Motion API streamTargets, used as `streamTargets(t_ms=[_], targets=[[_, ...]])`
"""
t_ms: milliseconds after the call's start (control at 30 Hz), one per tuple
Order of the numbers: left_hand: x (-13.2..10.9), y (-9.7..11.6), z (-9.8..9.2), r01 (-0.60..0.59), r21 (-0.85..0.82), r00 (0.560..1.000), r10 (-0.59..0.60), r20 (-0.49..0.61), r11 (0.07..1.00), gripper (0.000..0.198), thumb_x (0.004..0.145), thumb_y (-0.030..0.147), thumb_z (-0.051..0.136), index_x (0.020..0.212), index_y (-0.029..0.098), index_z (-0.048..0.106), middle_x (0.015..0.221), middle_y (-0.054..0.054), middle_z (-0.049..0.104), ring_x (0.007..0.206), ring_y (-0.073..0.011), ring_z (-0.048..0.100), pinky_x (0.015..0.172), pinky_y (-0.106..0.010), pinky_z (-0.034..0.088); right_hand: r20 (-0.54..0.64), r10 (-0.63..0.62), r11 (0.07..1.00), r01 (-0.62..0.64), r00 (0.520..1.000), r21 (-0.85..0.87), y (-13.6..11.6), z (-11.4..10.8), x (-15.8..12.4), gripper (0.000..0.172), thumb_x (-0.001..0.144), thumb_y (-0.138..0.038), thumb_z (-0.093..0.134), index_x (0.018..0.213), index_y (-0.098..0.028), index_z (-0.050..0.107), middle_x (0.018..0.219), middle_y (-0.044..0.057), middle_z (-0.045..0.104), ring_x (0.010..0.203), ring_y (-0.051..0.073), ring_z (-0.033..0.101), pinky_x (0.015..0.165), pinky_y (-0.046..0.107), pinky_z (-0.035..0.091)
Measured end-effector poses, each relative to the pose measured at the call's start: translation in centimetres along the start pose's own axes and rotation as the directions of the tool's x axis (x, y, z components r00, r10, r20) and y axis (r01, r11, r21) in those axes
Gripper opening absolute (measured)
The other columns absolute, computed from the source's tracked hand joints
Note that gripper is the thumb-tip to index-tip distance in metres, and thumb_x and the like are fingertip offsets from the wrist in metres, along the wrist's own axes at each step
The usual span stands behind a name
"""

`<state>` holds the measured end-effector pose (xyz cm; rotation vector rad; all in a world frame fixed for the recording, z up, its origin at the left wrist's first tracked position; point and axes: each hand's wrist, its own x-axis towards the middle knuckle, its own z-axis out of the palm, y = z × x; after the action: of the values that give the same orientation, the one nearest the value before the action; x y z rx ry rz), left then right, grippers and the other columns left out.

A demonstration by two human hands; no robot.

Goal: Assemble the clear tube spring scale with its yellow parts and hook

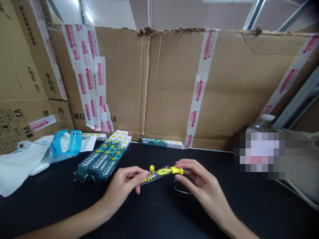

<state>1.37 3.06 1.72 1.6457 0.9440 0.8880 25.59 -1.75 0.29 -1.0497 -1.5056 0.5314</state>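
Observation:
A spring scale (162, 172) with a clear tube and yellow inner parts is held level above the black table, its right end slightly higher. My left hand (127, 181) is closed around the tube's left end, thumb on top. At the opposite end, the thumb and fingers of my right hand (199, 177) pinch the yellow end piece. A small yellow cap (152, 168) lies on the table just behind the tube. Under my right hand rests a bent metal wire (183, 190), partly hidden by the fingers.
Several green-and-white boxes (107, 156) lie side by side at left, another box (161, 143) against the cardboard wall (171, 83). A blue tissue pack (65, 144) and white plastic bag (20, 169) are far left. A bottle (265, 122), partly blurred out, stands right.

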Motion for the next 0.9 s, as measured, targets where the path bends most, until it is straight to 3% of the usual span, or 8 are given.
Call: streamTargets(t_ms=[200, 467, 733, 900], targets=[[-0.26, 0.27, -0.11, 0.019, -0.003, 0.999, -0.019, 0.033, 1.000, 0.042, 0.083, 0.054, 0.062, 0.085, 0.015, 0.077, 0.048, 0.002, 0.051, 0.042, -0.0094, 0.031, 0.042, -0.023, 0.018, -0.020, 0.048, 0.998, -0.047, 0.999, 0.046, -0.51, 0.00, 0.17, 0.013, 0.087, -0.037, 0.071, 0.092, -0.026, 0.077, 0.101, 0.007, 0.071, 0.096, 0.022, 0.070, 0.083, 0.031, 0.062], [-0.28, 0.11, -0.17, 0.023, -0.007, 0.999, -0.022, 0.047, 1.000, 0.041, 0.084, 0.053, 0.061, 0.085, 0.015, 0.078, 0.048, 0.002, 0.051, 0.042, -0.0096, 0.031, 0.044, -0.024, 0.019, 0.005, 0.087, 0.981, -0.086, 0.996, 0.175, -0.52, 0.09, 0.14, 0.019, 0.080, -0.035, 0.079, 0.096, -0.026, 0.076, 0.104, 0.006, 0.071, 0.099, 0.024, 0.071, 0.093, 0.036, 0.061], [-0.25, 0.01, -0.33, 0.014, 0.000, 0.998, -0.014, 0.063, 1.000, 0.040, 0.085, 0.051, 0.061, 0.083, 0.016, 0.079, 0.048, 0.002, 0.051, 0.043, -0.0101, 0.033, 0.046, -0.024, 0.020, 0.045, 0.145, 0.975, -0.150, 0.988, 0.162, -0.50, 0.07, -0.08, 0.016, 0.079, -0.033, 0.080, 0.094, -0.028, 0.079, 0.101, 0.005, 0.072, 0.094, 0.021, 0.071, 0.082, 0.028, 0.062], [-0.49, 0.11, -0.41, -0.003, 0.008, 0.997, 0.003, 0.073, 1.000, 0.039, 0.086, 0.049, 0.061, 0.086, 0.015, 0.080, 0.047, 0.002, 0.052, 0.045, -0.0113, 0.038, 0.050, -0.025, 0.025, 0.099, 0.214, 0.952, -0.230, 0.972, 0.201, -0.65, 0.16, -0.25, 0.019, 0.082, -0.036, 0.076, 0.098, -0.026, 0.078, 0.086, 0.003, 0.075, 0.075, 0.017, 0.072, 0.072, 0.026, 0.062]])
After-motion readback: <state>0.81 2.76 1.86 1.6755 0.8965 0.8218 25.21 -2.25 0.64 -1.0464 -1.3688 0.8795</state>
